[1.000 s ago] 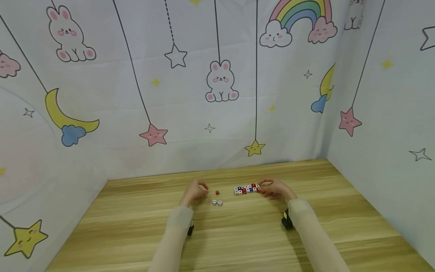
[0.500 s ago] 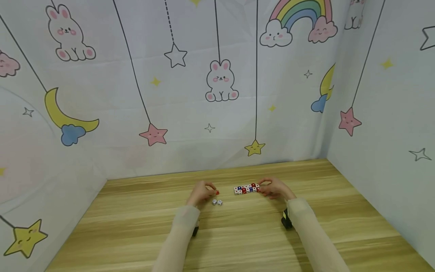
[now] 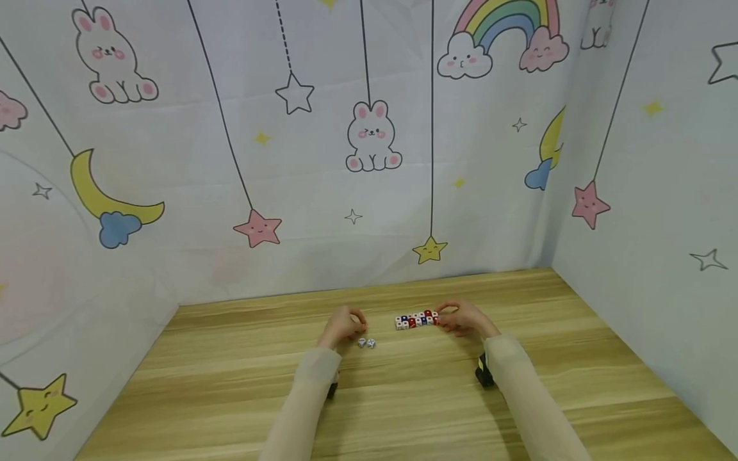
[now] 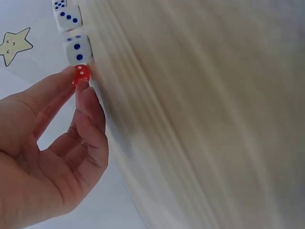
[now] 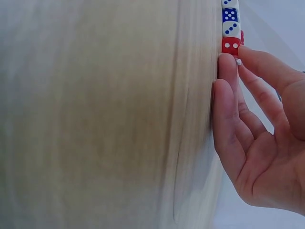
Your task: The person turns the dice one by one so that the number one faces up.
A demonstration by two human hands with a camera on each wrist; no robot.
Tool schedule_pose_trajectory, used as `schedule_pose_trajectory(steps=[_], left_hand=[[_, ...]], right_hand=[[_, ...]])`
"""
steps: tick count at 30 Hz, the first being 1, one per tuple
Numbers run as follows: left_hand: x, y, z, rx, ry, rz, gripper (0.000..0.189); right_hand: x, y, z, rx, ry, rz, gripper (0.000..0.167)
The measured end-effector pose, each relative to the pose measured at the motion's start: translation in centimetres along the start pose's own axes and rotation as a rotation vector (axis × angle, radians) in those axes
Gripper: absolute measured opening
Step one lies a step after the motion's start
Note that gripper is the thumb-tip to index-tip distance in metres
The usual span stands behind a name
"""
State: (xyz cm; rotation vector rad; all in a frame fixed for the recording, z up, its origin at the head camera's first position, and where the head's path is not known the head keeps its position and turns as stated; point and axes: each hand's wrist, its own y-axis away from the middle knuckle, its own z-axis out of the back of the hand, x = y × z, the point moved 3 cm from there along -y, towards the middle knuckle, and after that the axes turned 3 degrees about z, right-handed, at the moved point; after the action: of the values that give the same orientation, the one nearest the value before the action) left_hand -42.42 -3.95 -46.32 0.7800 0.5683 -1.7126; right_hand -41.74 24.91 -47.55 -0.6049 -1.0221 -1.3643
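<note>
In the left wrist view, my left hand (image 3: 343, 325) pinches a small red die (image 4: 82, 74) with white pips between thumb and fingertips. Beyond it in that view stand white dice (image 4: 78, 50) with blue pips. On the table, white, red and blue dice form a tight double row (image 3: 416, 319). My right hand (image 3: 466, 318) stays at the row's right end, its loosely bent fingertips touching the end dice, among them a red die (image 5: 231, 46). Just below my left hand in the head view lie two loose white dice (image 3: 371, 343), side by side.
The wood-grain table (image 3: 403, 410) meets a white cloth backdrop (image 3: 311, 173) printed with rabbits, stars and moons at the back and sides. A black wrist camera (image 3: 484, 371) sits under the right sleeve.
My left hand has moved right to the loose red die and now pinches it, its fingers mostly covering it in the head view. The right hand has stayed at the row's end.
</note>
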Motion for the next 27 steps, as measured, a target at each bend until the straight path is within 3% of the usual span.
schedule_pose_trajectory(steps=[13,27], left_hand=[[0.5,0.6,1.1,0.000,-0.026,-0.007,0.008],[0.8,0.9,1.4,0.015,0.023,0.019,0.011]], right_hand=[[0.1,0.0,0.1,-0.002,0.009,0.021,0.032],[0.0,-0.1,0.1,-0.003,0.006,0.015,0.033]])
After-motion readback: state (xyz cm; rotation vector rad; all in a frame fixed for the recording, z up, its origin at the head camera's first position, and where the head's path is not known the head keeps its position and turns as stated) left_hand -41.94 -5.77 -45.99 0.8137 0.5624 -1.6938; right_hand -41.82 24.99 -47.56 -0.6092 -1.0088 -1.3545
